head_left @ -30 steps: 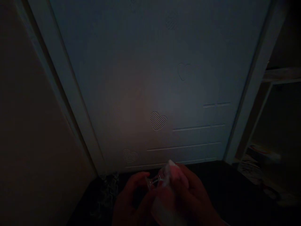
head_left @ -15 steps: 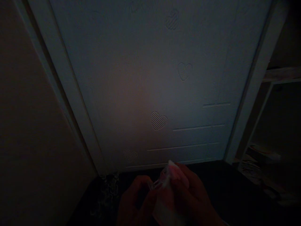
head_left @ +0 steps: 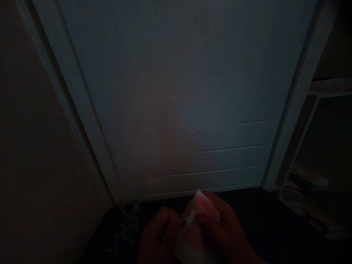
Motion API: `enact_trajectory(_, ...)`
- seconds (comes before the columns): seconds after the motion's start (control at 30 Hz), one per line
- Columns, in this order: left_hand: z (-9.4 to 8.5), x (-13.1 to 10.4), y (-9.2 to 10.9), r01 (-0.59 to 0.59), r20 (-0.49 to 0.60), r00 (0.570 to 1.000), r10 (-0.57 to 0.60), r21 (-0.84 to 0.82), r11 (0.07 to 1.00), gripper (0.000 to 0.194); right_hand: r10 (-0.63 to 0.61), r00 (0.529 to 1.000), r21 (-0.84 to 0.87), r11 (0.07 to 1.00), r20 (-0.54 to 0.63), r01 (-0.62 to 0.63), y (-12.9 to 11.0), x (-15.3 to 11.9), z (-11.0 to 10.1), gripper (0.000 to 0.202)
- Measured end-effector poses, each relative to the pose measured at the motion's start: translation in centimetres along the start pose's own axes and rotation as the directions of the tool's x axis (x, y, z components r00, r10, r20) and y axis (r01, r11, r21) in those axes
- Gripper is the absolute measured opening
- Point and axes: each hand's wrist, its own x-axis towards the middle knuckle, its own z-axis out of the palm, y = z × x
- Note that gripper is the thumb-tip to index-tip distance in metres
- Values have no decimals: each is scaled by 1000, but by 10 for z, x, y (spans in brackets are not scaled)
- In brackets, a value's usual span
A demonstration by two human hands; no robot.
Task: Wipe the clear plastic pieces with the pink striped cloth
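Holding clear piece (head_left: 182, 220), pink-white cloth (head_left: 206, 209): hands (head_left: 229, 227) close together, fingers (head_left: 165, 214) curled.

Shows as soft, pink and white fabric (head_left: 205, 206), bunched and creased in the grip of the right hand (head_left: 228, 225), with a pale tip poking up just above the thumb and a wider fold hanging below the fingers. Just beside it, pinched at the fingertips of the left hand (head_left: 159, 234), glints as a small clear piece (head_left: 183, 220), partly covered by the fabric, full form too dark to tell.
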Motion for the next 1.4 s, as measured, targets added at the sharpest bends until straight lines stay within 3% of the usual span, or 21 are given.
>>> enact_trajectory(0.1, -2, 2, -4, 5, 71, 997, -8, 42, 999, 51, -62, 996, 77, 995, 63, 57, 0, 0, -2, 27)
enact_trajectory(0.2, -3, 3, -12, 0, 18, 1000, -1, 56, 998, 45, -101, 994, 38, 994, 44, 99, -2, 0, -2, 20)
enact_trajectory(0.33, -7, 3, -20, 15, 63, 998, -20, 87, 996, 33, -4, 1000, -67, 998, -18, 2, -5, 1, -1, 9)
enact_trajectory(0.6, -4, 4, -11, 14, -2, 1000, -14, 3, 1000, 37, -82, 995, -31, 996, -59, 81, 3, 1, 0, 19)
enact_trajectory(0.77, 4, -1, -7, -28, -154, 988, 15, -84, 996, 37, -127, 983, -45, 991, -130, 122, 7, 1, 2, 28)
enact_trajectory(0.87, 7, -2, -6, 15, -173, 984, -32, -96, 995, 30, -113, 983, -59, 993, -143, 105, 7, 1, 2, 26)
enact_trajectory(1.03, 0, 2, -7, -8, -178, 984, 0, -44, 999, 25, -31, 997, -78, 997, -70, 26, 6, 1, 2, 12)
enact_trajectory(1.2, -5, 5, -6, -22, -22, 1000, 23, 11, 1000, 33, 10, 995, -122, 992, -99, -22, -1, 4, 2, 7)
enact_trajectory(1.4, 7, -2, 7, 35, -144, 989, -26, 57, 998, 55, -42, 996, -57, 998, -74, 38, -6, 7, 2, 8)
